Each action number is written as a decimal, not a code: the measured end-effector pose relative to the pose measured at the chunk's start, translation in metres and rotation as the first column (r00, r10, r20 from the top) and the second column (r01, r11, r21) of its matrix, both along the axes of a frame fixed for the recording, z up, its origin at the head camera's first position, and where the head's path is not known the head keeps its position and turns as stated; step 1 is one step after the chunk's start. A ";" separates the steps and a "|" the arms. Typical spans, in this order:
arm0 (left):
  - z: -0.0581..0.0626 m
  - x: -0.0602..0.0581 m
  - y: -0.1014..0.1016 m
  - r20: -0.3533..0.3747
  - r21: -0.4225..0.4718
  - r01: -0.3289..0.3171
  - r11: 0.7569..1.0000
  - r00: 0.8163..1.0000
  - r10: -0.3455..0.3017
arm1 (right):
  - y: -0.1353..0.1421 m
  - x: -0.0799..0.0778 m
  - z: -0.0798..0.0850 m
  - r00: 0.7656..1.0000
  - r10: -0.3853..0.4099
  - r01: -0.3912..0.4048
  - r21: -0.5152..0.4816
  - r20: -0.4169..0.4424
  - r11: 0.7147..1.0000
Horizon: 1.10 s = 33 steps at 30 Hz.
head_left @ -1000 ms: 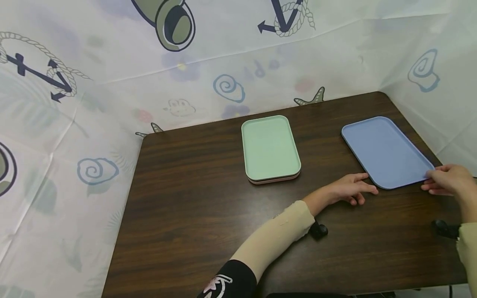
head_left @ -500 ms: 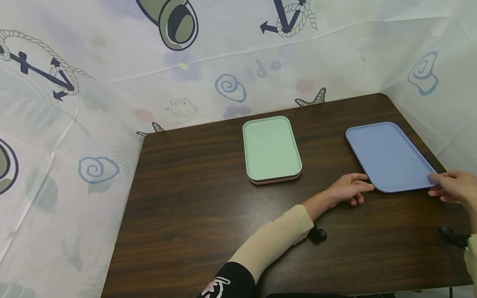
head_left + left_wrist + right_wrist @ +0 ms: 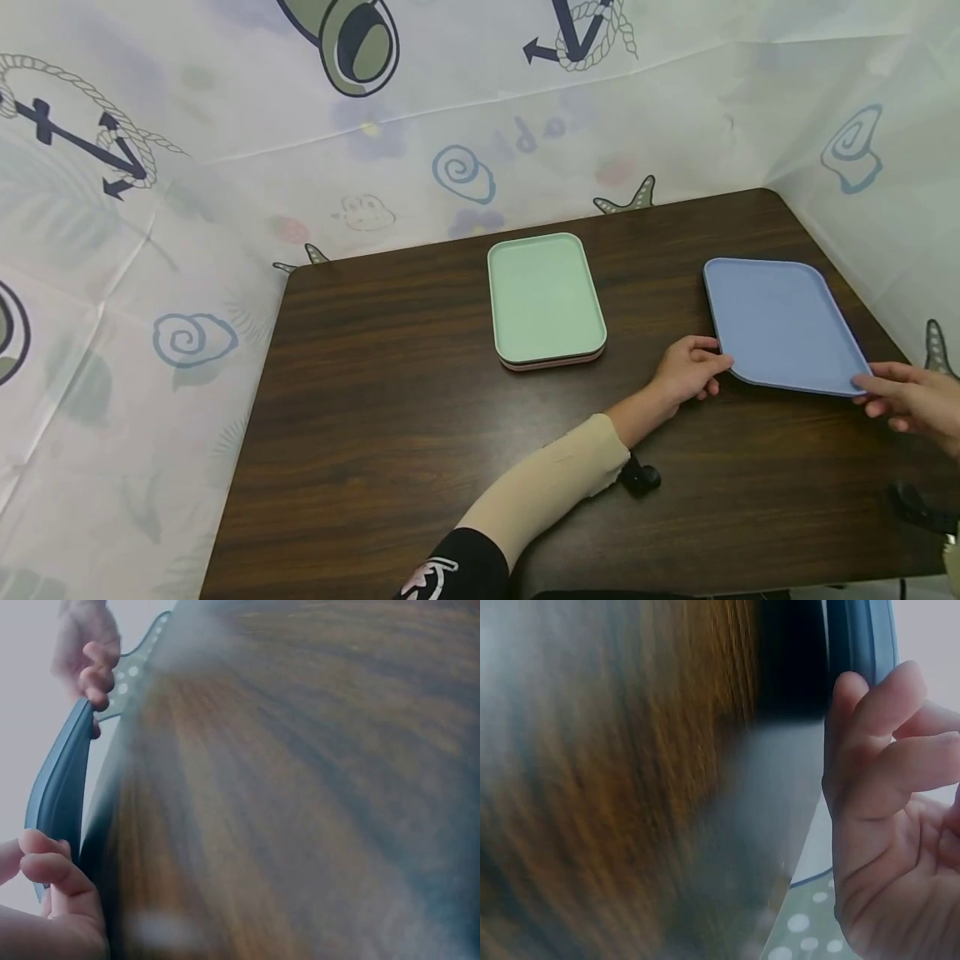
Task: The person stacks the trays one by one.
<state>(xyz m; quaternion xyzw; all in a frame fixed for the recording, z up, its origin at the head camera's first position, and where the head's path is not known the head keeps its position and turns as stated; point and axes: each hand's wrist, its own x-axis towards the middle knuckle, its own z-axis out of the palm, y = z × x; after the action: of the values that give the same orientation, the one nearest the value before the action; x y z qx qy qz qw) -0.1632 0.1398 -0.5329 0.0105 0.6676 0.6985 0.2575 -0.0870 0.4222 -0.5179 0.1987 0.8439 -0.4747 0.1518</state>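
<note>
A blue rectangular tray point(image 3: 783, 325) with a low rim lies at the right of the table in the head view. My left hand point(image 3: 684, 368) pinches its near left corner, thumb over the rim and fingers beneath. At the near right corner, my right hand point(image 3: 911, 400) grips the edge between thumb and fingers. In the left wrist view the tray's side point(image 3: 64, 772) spans between both hands. The right wrist view shows fingertips point(image 3: 900, 690) under the tray's edge point(image 3: 862, 637). Whether the tray's far side touches the table cannot be told.
A light green tray point(image 3: 547, 296) lies on a small stack, with a pinkish tray edge point(image 3: 551, 364) below it, left of the blue tray. The dark wood table point(image 3: 360, 433) is bordered by a patterned white cloth point(image 3: 405, 183) behind and at both sides.
The blue tray has turned and shifted nearer and slightly right, its near edge squarer between my hands. My left hand, earlier with fingers stretched out beside the tray, now pinches its corner.
</note>
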 end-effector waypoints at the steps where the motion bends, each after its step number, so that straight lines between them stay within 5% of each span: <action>1: 0.001 0.000 -0.001 0.005 -0.013 0.002 1.000 1.000 -0.002 | -0.001 0.002 0.000 1.000 0.004 -0.004 -0.008 -0.004 1.000; 7: 0.010 0.002 -0.011 0.026 -0.040 0.040 0.998 0.999 -0.039 | -0.012 0.018 0.003 0.999 0.020 -0.021 -0.046 -0.028 0.999; 14: 0.022 0.009 -0.033 -0.071 -0.067 0.119 0.991 0.990 -0.124 | -0.032 0.033 0.012 0.999 0.015 -0.017 -0.048 -0.036 0.999; 24: 0.035 0.013 -0.074 -0.202 -0.063 0.207 0.976 0.955 -0.216 | -0.057 0.042 0.030 0.992 0.110 -0.111 -0.008 -0.067 0.994; 33: 0.064 0.031 -0.121 -0.252 -0.019 0.241 0.970 0.938 -0.238 | -0.087 0.042 0.043 0.979 0.187 -0.191 -0.048 -0.080 0.980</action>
<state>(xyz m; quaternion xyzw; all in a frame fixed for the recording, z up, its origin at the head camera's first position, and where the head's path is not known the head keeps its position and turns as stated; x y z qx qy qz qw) -0.1325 0.0192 -0.4693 0.1821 0.6844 0.6589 0.2535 -0.0447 0.3357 -0.4747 0.0951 0.8505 -0.4886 0.1699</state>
